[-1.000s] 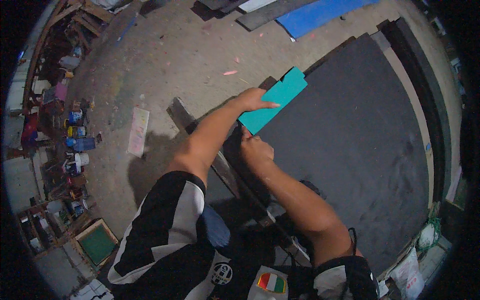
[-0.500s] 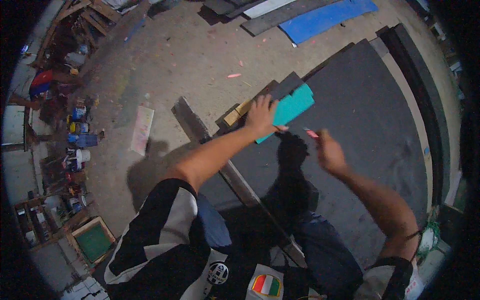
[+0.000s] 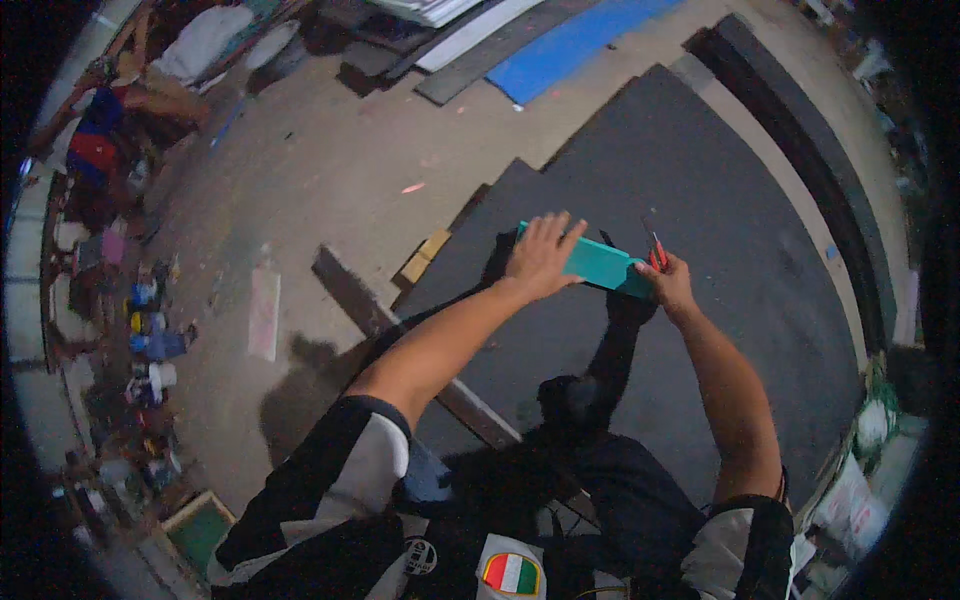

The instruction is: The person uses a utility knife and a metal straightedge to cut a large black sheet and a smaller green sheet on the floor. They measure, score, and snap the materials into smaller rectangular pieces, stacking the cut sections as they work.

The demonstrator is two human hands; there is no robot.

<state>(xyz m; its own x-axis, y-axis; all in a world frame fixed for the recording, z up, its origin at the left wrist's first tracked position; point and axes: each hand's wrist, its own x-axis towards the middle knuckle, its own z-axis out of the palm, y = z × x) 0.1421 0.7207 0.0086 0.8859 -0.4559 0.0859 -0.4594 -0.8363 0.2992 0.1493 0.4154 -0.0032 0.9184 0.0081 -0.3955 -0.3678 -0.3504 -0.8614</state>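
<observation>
A flat teal rectangular piece [image 3: 603,265], seemingly foam sheet, lies crosswise in front of me over a large dark grey sheet [image 3: 720,200], with a shadow along its lower edge. My left hand [image 3: 540,265] grips its left part, fingers across the top and thumb at the lower edge. At the right end my right hand [image 3: 676,286] touches the corner with its thumb. That same hand is closed on a red utility knife [image 3: 657,254], its thin blade pointing away from me. How high the piece sits above the sheet I cannot tell.
A long straight bar [image 3: 470,412] crosses the grey sheet near my legs. Small yellow blocks [image 3: 425,256] sit at its left edge. Blue [image 3: 580,55] and dark strips lie at the back. Cluttered containers [image 3: 155,340] line the left, and a green netted bundle [image 3: 877,415] is at right.
The teal piece has turned from slanting up to the right to sloping down to the right. My right hand with the knife has come to its right end. The view has shifted.
</observation>
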